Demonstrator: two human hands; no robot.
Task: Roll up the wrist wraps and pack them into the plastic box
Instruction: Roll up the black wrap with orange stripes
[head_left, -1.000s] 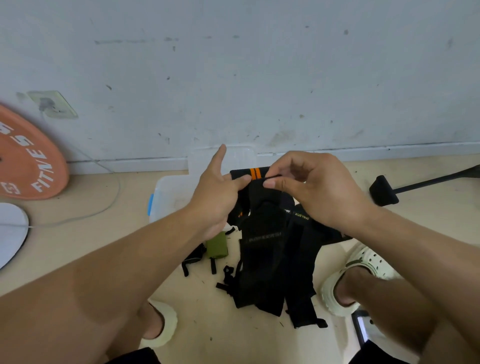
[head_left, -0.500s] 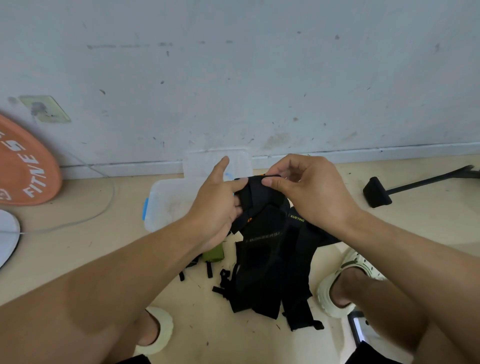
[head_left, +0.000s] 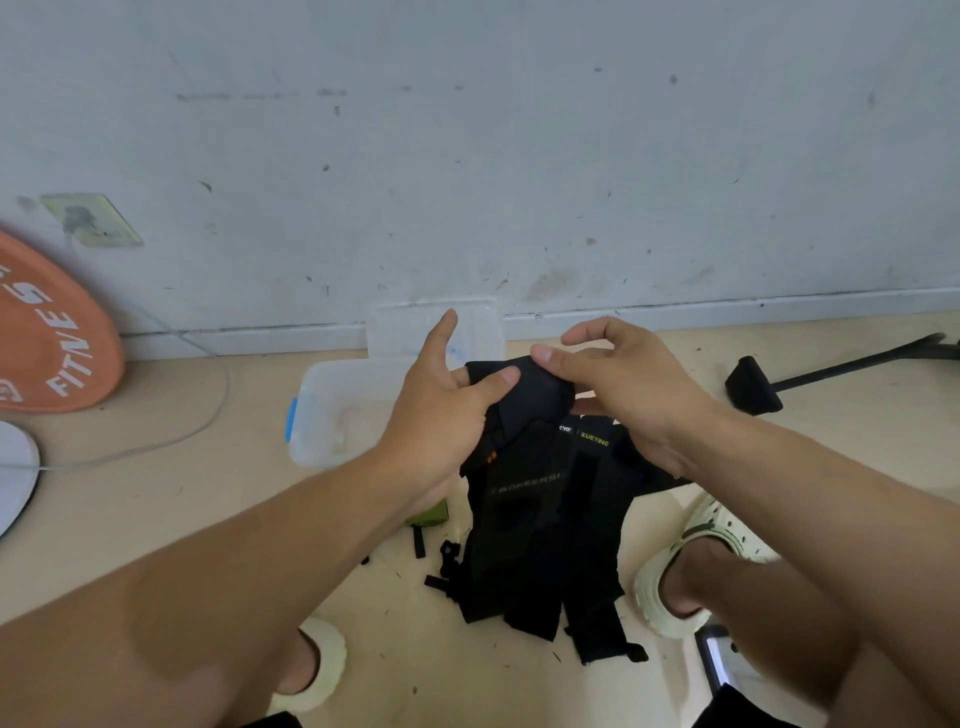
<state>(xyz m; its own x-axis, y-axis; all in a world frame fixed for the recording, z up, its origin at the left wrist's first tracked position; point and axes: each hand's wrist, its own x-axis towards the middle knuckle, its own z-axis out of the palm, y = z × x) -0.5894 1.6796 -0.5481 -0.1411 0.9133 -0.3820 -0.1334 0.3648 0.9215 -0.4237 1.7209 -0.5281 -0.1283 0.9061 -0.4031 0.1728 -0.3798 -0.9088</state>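
Observation:
I hold a black wrist wrap (head_left: 524, 400) up in front of me, its top end partly rolled. My left hand (head_left: 441, 415) grips the roll from the left with thumb on top. My right hand (head_left: 623, 384) pinches the roll's right end between thumb and fingers. The wrap's loose tail hangs down over more black wraps (head_left: 550, 545) piled on the floor. A clear plastic box (head_left: 332, 415) with a blue latch stands open on the floor behind my left hand, its lid (head_left: 400, 327) leaning on the wall.
An orange weight plate (head_left: 47, 332) leans on the wall at left, with a white disc (head_left: 13, 473) and a cable near it. A black bar with a block foot (head_left: 753, 387) lies at right. A green item (head_left: 431, 514) lies under my left wrist. My shoes (head_left: 691, 566) flank the pile.
The wrap's top end has been rolled further; the orange stripes seen earlier are now tucked inside the roll. Both hands stayed close together on it.

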